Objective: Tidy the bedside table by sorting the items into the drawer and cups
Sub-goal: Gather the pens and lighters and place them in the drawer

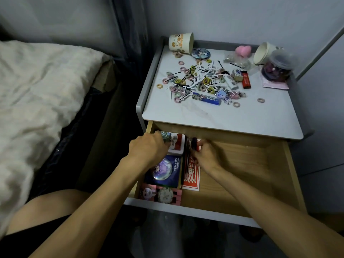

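Leftward in drawer (242,174): left hand (149,148) curled over box (176,144), grip unclear; right hand (206,155) pinching pen (193,143); bare wood toward 3 o'clock.

The bedside table (223,118) carries two paper cups, a patterned cup (181,42) and a white cup (264,53). There are three lighters: a blue lighter (206,98), a white lighter (230,82) and a red lighter (246,80). One pink heart (242,50), one round badge (200,53), one clear jar (277,68). The hair ties (159,86) number perhaps two dozen, too tangled among black bobby pins (176,73) to count surely. The one drawer (242,174) holds three boxes: a red-and-white box (176,144), a blue box (163,170) and a pink box (160,194). It also holds one red packet (191,175).
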A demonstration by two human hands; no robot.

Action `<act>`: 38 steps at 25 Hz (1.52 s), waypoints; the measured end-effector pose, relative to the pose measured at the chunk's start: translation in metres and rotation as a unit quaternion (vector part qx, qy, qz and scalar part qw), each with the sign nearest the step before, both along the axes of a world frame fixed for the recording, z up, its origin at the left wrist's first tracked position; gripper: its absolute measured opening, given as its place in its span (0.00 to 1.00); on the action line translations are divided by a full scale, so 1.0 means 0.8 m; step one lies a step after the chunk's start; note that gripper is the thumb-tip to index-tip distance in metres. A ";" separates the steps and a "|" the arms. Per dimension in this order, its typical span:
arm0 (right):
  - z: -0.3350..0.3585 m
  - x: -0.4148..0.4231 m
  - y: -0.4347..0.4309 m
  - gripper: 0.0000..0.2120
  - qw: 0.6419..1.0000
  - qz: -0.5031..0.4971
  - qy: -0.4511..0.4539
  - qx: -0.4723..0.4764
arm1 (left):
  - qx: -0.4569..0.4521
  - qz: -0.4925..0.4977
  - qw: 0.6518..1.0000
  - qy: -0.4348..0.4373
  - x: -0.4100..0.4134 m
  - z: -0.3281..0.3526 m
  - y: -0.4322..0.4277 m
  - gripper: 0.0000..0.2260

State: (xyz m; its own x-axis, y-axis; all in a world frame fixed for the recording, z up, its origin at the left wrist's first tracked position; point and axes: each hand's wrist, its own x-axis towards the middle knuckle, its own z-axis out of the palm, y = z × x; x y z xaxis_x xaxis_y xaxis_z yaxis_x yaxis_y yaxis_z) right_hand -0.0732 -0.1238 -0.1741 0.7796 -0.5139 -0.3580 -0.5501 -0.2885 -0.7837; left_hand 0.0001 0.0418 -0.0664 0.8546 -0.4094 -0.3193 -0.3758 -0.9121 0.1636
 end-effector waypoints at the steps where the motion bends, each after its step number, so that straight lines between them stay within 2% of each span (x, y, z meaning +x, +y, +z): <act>1: -0.002 0.002 0.000 0.05 1.000 -0.001 -0.006 -0.015 | 0.002 -0.004 1.000 -0.005 0.001 -0.001 0.000 0.19; 3: -0.006 0.005 -0.002 0.06 0.999 0.002 -0.009 -0.046 | 0.004 -0.011 1.000 -0.012 0.003 -0.002 -0.002 0.17; 15: -0.006 0.020 0.001 0.15 0.997 -0.011 0.019 -0.072 | 0.015 -0.030 0.999 -0.038 -0.001 -0.003 -0.005 0.17; 25: -0.002 0.007 -0.004 0.11 0.999 -0.009 -0.015 -0.028 | 0.020 -0.016 0.999 -0.042 0.002 0.001 -0.007 0.18; 28: 0.019 -0.011 -0.008 0.06 0.998 0.024 -0.034 -0.039 | -0.028 -0.007 0.997 -0.070 -0.002 0.010 -0.014 0.17; 30: 0.041 -0.025 -0.014 0.05 0.993 0.064 -0.053 -0.080 | -0.086 0.000 0.993 -0.080 -0.005 0.021 -0.021 0.16; 34: 0.108 -0.046 -0.036 0.04 0.981 0.146 -0.072 -0.108 | -0.270 -0.002 0.963 -0.019 -0.002 0.048 -0.042 0.10; 36: 0.142 -0.042 -0.068 0.03 0.982 0.122 -0.093 -0.113 | -0.329 -0.010 0.944 -0.001 0.006 0.064 -0.060 0.08; 38: 0.166 -0.021 -0.110 0.04 0.980 0.075 -0.108 -0.147 | -0.329 -0.032 0.944 -0.014 0.021 0.075 -0.082 0.09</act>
State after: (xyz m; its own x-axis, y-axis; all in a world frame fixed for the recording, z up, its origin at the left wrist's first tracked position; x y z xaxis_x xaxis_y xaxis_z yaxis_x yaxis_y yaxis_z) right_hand -0.0900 -0.2122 -0.0411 0.8955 -0.4440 -0.0297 -0.3147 -0.5846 -0.7478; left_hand 0.0165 -0.0241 -0.0067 0.8252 -0.5631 0.0447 -0.4398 -0.5908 0.6765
